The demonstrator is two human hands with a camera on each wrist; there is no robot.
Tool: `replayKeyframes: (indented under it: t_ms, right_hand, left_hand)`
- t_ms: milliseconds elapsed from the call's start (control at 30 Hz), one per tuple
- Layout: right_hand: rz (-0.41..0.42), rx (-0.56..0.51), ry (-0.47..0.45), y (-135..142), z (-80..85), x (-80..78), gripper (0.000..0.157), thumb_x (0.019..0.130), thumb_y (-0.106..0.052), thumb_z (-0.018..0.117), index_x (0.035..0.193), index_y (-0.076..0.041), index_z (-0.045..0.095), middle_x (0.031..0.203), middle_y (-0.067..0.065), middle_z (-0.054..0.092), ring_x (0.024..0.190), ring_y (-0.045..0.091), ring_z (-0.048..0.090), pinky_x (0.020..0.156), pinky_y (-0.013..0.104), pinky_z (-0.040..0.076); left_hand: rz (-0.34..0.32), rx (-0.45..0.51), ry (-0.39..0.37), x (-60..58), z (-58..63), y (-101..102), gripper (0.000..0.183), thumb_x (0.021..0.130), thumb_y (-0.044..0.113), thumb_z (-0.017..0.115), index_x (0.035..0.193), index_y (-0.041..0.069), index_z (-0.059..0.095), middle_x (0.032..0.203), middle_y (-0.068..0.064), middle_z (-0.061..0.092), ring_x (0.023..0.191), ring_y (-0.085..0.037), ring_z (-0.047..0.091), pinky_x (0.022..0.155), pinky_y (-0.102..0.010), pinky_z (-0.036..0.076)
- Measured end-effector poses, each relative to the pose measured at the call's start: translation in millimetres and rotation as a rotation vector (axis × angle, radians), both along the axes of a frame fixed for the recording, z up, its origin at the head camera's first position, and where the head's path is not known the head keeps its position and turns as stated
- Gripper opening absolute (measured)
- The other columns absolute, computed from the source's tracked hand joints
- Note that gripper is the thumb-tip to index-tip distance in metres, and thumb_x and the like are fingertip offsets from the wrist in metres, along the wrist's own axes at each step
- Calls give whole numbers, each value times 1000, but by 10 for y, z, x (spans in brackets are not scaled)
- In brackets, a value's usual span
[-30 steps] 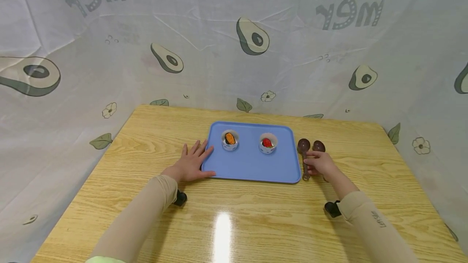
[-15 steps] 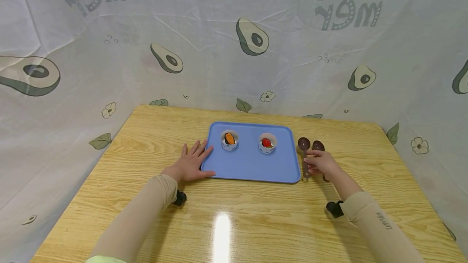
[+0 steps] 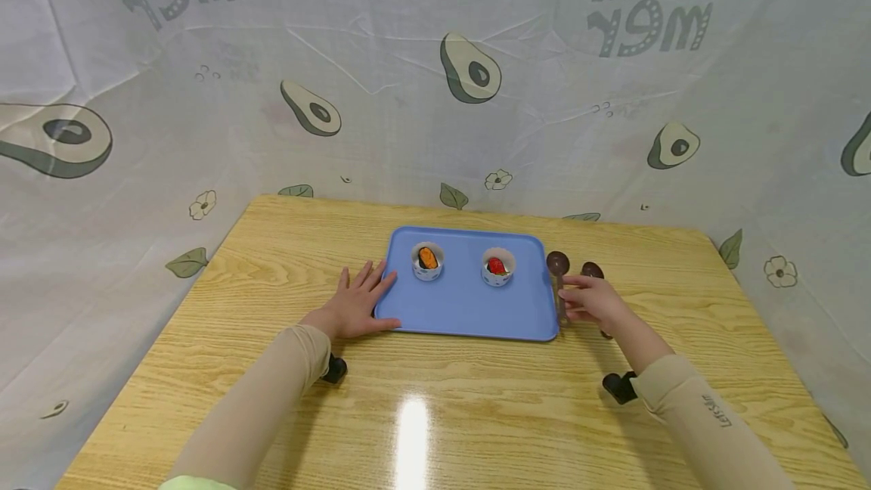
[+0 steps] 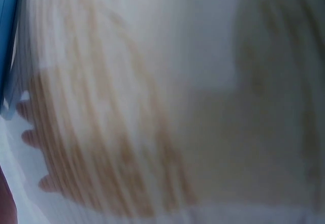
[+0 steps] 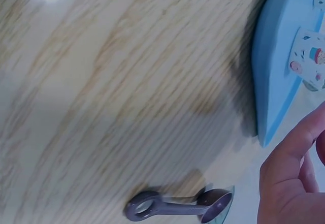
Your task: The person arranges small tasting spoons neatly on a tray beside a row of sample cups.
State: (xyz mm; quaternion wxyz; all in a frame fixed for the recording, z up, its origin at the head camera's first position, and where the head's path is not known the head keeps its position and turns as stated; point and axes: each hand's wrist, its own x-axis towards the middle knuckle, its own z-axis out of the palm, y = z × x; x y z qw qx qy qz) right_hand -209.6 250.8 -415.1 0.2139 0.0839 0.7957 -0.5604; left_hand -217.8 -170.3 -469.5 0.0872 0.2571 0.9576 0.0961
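My left hand (image 3: 354, 307) lies with fingers spread at the left edge of a blue tray (image 3: 469, 316), fingertips and thumb over its rim. My right hand (image 3: 593, 302) pinches the handle of a dark brown, round-bowled spoon (image 3: 558, 263) at the tray's right edge. A second such spoon (image 5: 177, 208) lies on the table below that hand, its ring-ended handle visible in the right wrist view. On the tray stand two small patterned paper cups: the left cup (image 3: 426, 274) holds an orange-topped sushi piece (image 3: 427, 258), the right cup (image 3: 499, 279) a red-topped one (image 3: 497, 266).
The wooden table (image 3: 435, 376) reaches back to a white cloth (image 3: 395, 150) printed with avocados and flowers. Black wrist cameras sit under both sleeves. The left wrist view is blurred, with the tray's edge (image 4: 7, 31) at its left.
My right hand has shifted slightly left with the spoon, bringing it to the tray's right rim. The second spoon stays on the table. My left hand and the cups have not moved.
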Motion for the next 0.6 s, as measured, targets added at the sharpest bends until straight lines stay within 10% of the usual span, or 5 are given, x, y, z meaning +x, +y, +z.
replayKeyframes:
  t_ms: [600]
  right_hand:
    - [16,-48,-8,-207,128,-1,56,96,-12,52,144,5,29,92,-4,55,70,3,55,66,20,51]
  left_hand:
    - [1,-14,-16,18,58,18,89,86,62,52,151,12,17,158,-15,5,144,-40,3,108,-67,0]
